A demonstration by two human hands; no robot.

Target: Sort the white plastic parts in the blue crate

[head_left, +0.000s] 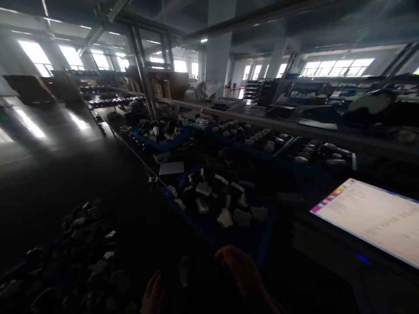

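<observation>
In the dark lower part of the head view, my left hand (152, 294) reaches in from the bottom edge with its fingers stretched upward and nothing visible in them. My right hand (237, 267) is just in front of a blue tray (209, 233), its fingers extended to the left and slightly bent, with no object showing in them. Between both hands, apart from each, is a pale oblong object (185, 270) whose kind I cannot make out. Several pale, irregular pieces (225, 217) lie in the blue tray.
A large heap of small dark and pale pieces (94, 257) is at the lower left. On the right, a bright screen (366, 218) is lit. Farther back are another blue tray (178, 141), a white sheet (171, 168), trays of rounded parts (268, 144) and a metal post (142, 74).
</observation>
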